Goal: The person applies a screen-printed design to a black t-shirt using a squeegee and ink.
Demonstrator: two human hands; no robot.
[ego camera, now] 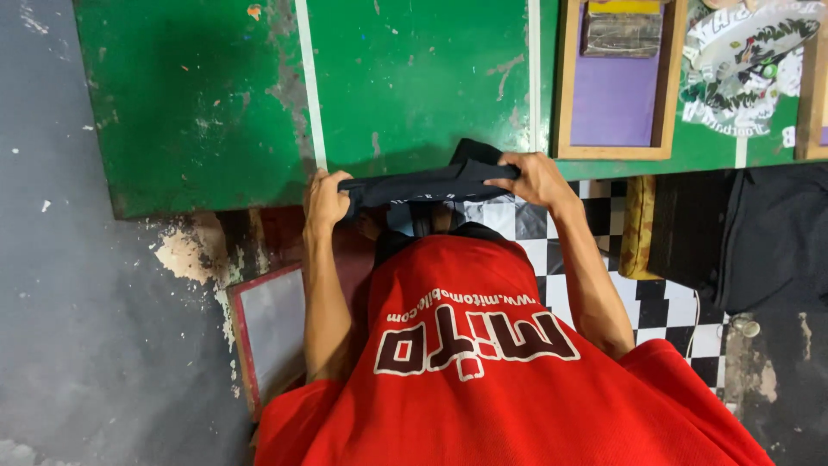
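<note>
A folded black garment point(431, 184) is stretched flat between my two hands at the near edge of the worn green table point(198, 103). My left hand point(326, 198) grips its left end, just off the table's edge. My right hand point(535, 177) is closed over its right end, next to a bunched part of the cloth that lies on the table. My red shirt with white and dark lettering point(483, 362) fills the lower middle of the view and hides what lies below the garment.
A wooden frame with a purple screen point(614, 95) lies on the table at the right, a dark pad on it. A printed sheet point(742, 60) lies further right. A red-framed screen point(267, 328) leans on the floor at left. Black-and-white checked tiles point(664, 302) at right.
</note>
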